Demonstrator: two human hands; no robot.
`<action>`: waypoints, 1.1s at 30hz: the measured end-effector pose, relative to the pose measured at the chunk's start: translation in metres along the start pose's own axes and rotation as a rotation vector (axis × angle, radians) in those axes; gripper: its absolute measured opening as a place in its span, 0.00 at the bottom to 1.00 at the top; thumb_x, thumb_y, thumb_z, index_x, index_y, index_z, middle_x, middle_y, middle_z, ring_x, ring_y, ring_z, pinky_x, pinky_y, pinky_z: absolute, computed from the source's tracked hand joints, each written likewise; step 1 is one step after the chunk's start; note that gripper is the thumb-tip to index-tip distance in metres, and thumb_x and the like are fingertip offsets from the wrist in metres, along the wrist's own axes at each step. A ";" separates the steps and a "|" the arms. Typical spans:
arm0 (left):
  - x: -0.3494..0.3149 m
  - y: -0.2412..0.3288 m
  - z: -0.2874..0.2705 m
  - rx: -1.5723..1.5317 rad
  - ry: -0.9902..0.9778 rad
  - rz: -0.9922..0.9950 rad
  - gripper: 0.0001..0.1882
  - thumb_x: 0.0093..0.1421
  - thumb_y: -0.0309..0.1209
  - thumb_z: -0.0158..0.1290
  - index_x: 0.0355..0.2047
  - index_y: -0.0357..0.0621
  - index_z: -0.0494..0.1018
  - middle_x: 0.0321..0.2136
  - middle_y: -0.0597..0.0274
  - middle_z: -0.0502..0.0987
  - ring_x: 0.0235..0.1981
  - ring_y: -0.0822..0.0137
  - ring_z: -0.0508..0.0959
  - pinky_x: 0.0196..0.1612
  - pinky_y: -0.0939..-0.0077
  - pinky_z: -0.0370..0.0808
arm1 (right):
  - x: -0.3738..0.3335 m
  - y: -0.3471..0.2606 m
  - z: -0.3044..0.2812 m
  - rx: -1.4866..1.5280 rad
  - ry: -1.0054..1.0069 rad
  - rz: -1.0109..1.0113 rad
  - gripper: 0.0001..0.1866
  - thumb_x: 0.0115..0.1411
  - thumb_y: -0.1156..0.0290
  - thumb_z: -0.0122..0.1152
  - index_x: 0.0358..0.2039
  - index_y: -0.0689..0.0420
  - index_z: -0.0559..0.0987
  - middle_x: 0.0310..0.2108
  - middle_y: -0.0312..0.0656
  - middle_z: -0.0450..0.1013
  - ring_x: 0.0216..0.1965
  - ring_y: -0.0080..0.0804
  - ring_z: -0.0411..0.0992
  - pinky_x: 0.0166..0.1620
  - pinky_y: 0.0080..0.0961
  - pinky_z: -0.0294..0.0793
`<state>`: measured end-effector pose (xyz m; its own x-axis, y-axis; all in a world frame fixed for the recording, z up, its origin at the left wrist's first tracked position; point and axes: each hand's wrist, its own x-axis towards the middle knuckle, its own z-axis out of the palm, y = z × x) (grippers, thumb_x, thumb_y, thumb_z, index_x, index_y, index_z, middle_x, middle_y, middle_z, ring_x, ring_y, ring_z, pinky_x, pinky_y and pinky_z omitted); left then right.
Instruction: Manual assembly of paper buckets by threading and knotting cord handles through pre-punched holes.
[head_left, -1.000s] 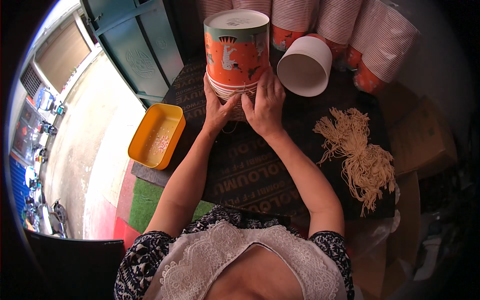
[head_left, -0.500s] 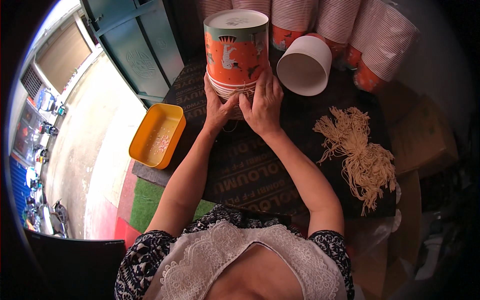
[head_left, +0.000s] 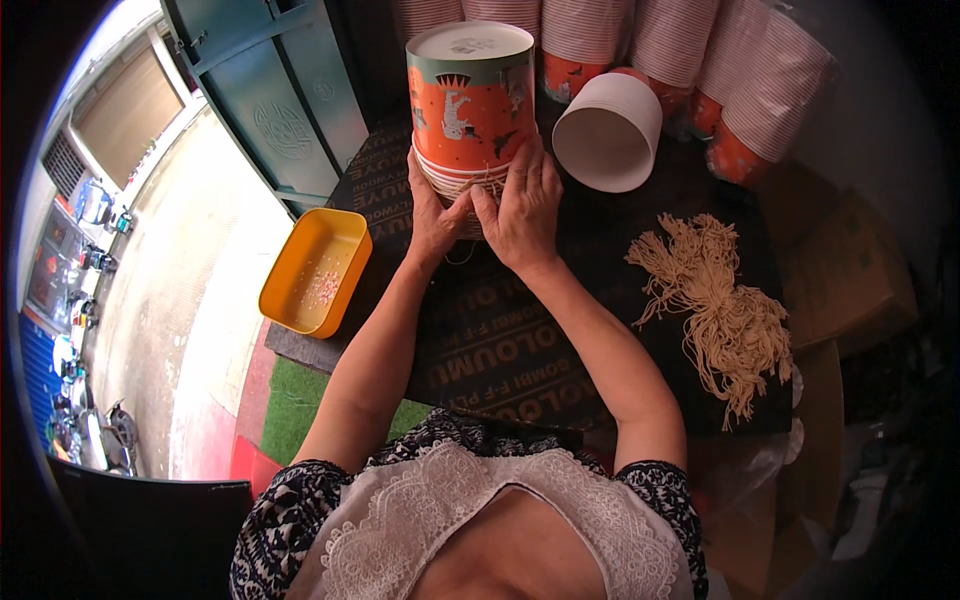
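An upside-down stack of paper buckets (head_left: 470, 115), orange with a green band and animal pictures, stands on the dark table in front of me. Around its left side, at the stacked white rims, wraps my left hand (head_left: 431, 217). My right hand (head_left: 524, 212) grips the right side at the same height. Both thumbs meet at the front over the rims, where thin beige string (head_left: 487, 182) shows. A loose loop of it hangs just below. The fingertips behind the stack are hidden.
A white paper bucket (head_left: 608, 135) lies on its side to the right. Behind it lean several tall bucket stacks (head_left: 770, 95). A bundle of beige strings (head_left: 712, 310) lies on the right of the table (head_left: 500, 340). A yellow tray (head_left: 345, 285) with small bits sits at the left edge.
My right hand and its thumb have shifted very slightly left, and the bucket stack has moved a touch with them. Both hands keep their hold at the rims.
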<state>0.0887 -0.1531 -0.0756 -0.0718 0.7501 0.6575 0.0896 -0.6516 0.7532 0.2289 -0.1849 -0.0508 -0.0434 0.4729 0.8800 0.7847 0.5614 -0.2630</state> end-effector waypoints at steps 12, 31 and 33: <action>0.003 0.007 -0.012 -0.256 -0.077 -0.121 0.57 0.50 0.37 0.66 0.67 0.37 0.35 0.64 0.47 0.51 0.65 0.58 0.55 0.65 0.65 0.53 | 0.031 0.087 -0.003 0.864 -0.314 0.288 0.40 0.63 0.61 0.55 0.67 0.64 0.48 0.66 0.53 0.50 0.67 0.39 0.48 0.66 0.31 0.47; 0.011 0.011 -0.008 -0.216 -0.069 -0.022 0.54 0.46 0.34 0.67 0.65 0.40 0.42 0.61 0.51 0.57 0.62 0.59 0.59 0.64 0.65 0.57 | 0.060 0.076 -0.014 0.960 -0.528 0.286 0.51 0.46 0.49 0.72 0.64 0.61 0.59 0.60 0.48 0.65 0.63 0.34 0.59 0.63 0.30 0.55; 0.010 0.010 -0.008 -0.213 -0.069 -0.014 0.54 0.46 0.35 0.67 0.65 0.40 0.43 0.60 0.51 0.57 0.62 0.60 0.60 0.64 0.65 0.57 | 0.061 0.075 -0.014 0.949 -0.507 0.260 0.50 0.46 0.49 0.72 0.63 0.61 0.61 0.59 0.48 0.66 0.62 0.34 0.60 0.63 0.31 0.55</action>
<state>0.0812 -0.1525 -0.0614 -0.0029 0.7605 0.6494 -0.1230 -0.6447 0.7545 0.2937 -0.1240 -0.0115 -0.3649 0.7535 0.5470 0.0228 0.5945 -0.8038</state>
